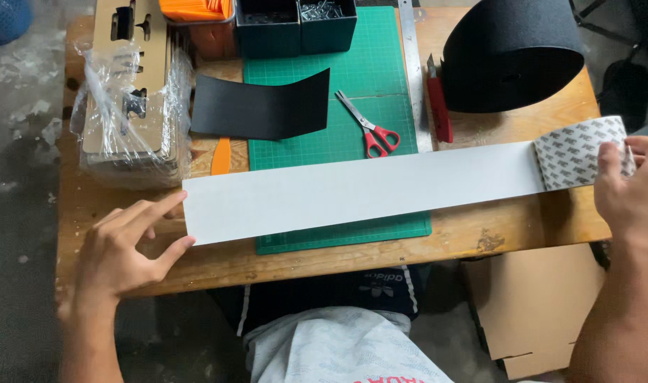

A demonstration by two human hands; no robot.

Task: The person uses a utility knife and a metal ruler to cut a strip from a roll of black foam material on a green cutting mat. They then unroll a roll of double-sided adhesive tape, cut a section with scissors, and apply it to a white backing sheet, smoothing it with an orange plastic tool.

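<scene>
**Sheet Held Flat at Both Ends**

Across the green cutting mat (381, 78) lies the long grey sheet (359, 190). Left hand (122, 248), fingers spread, pins its near-left corner (preventing shift). Right hand (629, 191) pinches the patterned backing (576, 152), peeled upward at the sheet's far end.

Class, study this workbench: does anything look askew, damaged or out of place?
The long white strip lies slanted across the green cutting mat, not square to its grid. Its right end curls up, patterned backing showing, under the right hand. The left hand touches the other end.
</scene>
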